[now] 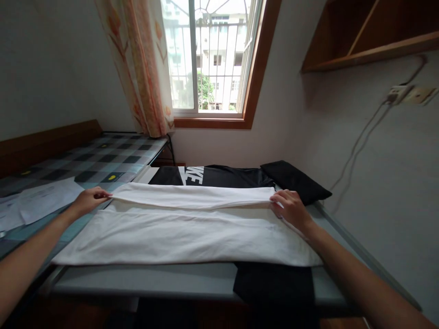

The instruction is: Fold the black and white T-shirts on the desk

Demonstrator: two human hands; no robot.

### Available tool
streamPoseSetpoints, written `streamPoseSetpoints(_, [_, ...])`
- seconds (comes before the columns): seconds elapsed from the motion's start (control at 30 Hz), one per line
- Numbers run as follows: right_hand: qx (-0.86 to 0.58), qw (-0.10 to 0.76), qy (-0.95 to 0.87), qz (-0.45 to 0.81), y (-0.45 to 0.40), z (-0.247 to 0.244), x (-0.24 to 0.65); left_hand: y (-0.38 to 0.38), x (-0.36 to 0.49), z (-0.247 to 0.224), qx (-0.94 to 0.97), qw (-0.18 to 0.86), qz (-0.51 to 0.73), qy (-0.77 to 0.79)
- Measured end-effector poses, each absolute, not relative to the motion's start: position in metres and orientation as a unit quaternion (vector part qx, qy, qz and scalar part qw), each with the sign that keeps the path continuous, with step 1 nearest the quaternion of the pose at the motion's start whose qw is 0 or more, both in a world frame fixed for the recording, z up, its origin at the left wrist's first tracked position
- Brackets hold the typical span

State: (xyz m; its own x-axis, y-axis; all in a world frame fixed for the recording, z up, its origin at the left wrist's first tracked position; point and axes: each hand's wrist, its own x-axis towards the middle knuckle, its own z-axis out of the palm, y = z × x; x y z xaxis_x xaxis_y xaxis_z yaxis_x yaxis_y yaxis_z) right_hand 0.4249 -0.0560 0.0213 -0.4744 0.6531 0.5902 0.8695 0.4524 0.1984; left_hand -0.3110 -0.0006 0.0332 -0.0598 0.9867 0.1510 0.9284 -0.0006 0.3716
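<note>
A white cloth garment (pixel 192 237) lies spread across a pale table (pixel 147 279), its far part folded over into a long narrow band. My left hand (pixel 91 200) pinches the left end of that band. At the band's right end, my right hand (pixel 290 208) grips the edge between thumb and fingers. Beyond the band lies a black garment with white NIKE lettering (pixel 233 176). Black fabric (pixel 274 285) shows below the white garment's near edge and hangs over the table's front.
Left of the table stands a bed with a checkered cover (pixel 123 153), with papers (pixel 44 205) on it. A black folded item (pixel 295 180) sits at the back right. Cables (pixel 358 141) run down the right wall below a wooden shelf (pixel 370 57).
</note>
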Motion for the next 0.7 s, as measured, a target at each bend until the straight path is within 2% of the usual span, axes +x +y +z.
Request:
streamPoseSetpoints(0.27, [-0.489,0.167,-0.827,-0.219,-0.079,0.011,0.426,-0.016,-0.308,0.032,0.709,0.06,0.131,0.69])
streamPoseSetpoints(0.47, [-0.553,0.181,-0.773,-0.254,-0.067,0.015,0.435,-0.027,-0.3,0.048,0.757,0.049,0.145,0.636])
streamPoseSetpoints(0.7, [-0.528,0.172,-0.8,-0.228,-0.063,0.007,0.441,-0.041,-0.3,0.053,0.782,0.079,0.113,0.607])
